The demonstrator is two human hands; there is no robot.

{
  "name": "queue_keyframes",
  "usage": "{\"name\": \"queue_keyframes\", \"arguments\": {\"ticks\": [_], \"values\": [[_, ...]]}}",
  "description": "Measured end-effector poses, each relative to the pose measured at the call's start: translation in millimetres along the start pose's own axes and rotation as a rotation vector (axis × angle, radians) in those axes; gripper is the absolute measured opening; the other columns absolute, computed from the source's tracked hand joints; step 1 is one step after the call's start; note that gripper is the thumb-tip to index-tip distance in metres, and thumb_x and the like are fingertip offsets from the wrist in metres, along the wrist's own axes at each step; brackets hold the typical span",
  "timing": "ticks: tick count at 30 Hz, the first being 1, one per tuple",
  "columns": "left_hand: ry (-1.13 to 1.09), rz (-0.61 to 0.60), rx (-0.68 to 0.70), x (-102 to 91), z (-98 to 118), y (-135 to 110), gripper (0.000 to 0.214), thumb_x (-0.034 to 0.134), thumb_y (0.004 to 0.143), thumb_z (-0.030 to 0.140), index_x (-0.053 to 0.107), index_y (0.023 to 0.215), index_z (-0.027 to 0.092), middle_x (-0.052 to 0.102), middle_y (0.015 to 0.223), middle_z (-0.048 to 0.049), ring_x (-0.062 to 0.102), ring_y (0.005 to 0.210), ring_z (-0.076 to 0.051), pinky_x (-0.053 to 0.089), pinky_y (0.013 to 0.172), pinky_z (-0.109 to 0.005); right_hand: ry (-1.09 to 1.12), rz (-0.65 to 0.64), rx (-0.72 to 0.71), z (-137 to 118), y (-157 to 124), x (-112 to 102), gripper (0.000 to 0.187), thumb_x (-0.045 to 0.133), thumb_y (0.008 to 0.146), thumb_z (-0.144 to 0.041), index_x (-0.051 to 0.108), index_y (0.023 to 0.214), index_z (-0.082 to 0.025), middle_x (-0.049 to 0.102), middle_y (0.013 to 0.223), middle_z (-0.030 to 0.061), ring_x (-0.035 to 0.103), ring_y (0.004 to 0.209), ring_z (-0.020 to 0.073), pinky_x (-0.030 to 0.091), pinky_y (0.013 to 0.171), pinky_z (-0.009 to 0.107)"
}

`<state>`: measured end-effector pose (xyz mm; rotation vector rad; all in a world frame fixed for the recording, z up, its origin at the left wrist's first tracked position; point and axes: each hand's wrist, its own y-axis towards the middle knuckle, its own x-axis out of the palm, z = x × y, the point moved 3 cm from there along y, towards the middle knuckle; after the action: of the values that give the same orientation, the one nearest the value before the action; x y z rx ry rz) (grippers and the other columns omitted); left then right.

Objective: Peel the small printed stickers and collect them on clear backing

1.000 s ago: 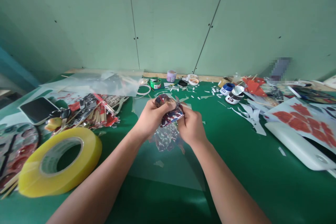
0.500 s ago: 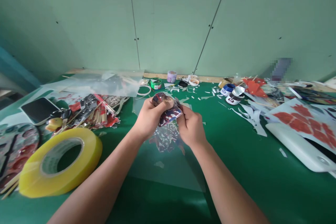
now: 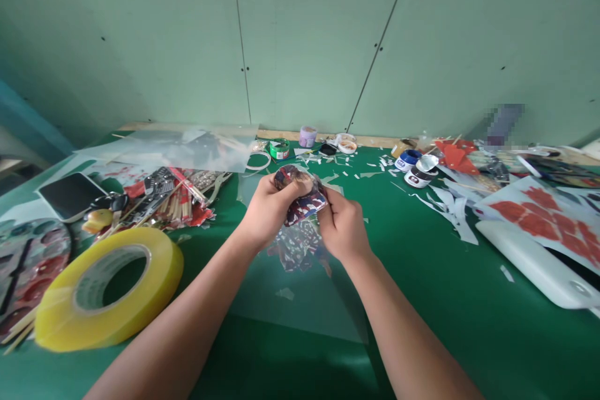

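Observation:
Both of my hands meet above the middle of the green table point(image 3: 422, 275). My left hand point(image 3: 269, 209) is closed around a small painted piece point(image 3: 304, 203) patterned in red, blue and white. My right hand point(image 3: 342, 228) pinches the same piece from the right side. Below the hands a clear plastic sheet point(image 3: 300, 294) lies on the table, and it reflects the piece.
A big yellow tape roll point(image 3: 105, 287) lies at the left front, with sticks and tools point(image 3: 173, 197) and a phone point(image 3: 70, 194) behind it. Small paint pots point(image 3: 415, 169) and paper scraps sit at the back. A white board with red shapes point(image 3: 539, 225) lies at the right.
Both hands keep their grip on the painted piece and have shifted only slightly. The view has drifted a little.

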<state>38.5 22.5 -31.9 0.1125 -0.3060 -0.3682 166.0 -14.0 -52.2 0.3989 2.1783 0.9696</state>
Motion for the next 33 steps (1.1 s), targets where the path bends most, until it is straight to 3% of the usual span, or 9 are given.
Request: {"name": "queue_keyframes", "arguments": {"ticks": [18,27,33], "values": [[0.014,-0.002,-0.002,1.0,2.2,-0.7,0.024,0.070,0.073,0.028,0.055,0.060,0.016,0.045,0.060,0.0027,0.041,0.055,-0.009,0.034,0.055,-0.025,0.024,-0.023,0.015,0.2,-0.2,-0.8,0.033,0.039,0.093,-0.026,0.069,0.097,-0.016,0.066,0.058,0.0056,0.066,0.056,0.0214,0.043,0.049,0.026],[0.094,-0.041,0.007,1.2,3.9,-1.9,0.031,0.069,0.074,0.028,0.046,0.056,0.017,0.037,0.056,0.0041,0.032,0.052,-0.007,0.027,0.051,-0.025,0.016,-0.034,-0.028,-1.6,0.9,-2.5,0.031,0.038,0.093,-0.024,0.067,0.094,-0.013,0.062,0.054,0.0044,0.056,0.042,0.0172,0.036,0.043,0.025],[0.059,-0.022,0.018,0.7,1.9,-0.7,0.030,0.069,0.074,0.027,0.047,0.057,0.017,0.037,0.058,0.0038,0.033,0.054,-0.008,0.029,0.053,-0.025,-0.005,-0.023,-0.027,-0.9,0.5,-1.2,0.029,0.038,0.094,-0.024,0.066,0.091,-0.017,0.065,0.059,0.0053,0.062,0.051,0.0185,0.039,0.047,0.025]]}}
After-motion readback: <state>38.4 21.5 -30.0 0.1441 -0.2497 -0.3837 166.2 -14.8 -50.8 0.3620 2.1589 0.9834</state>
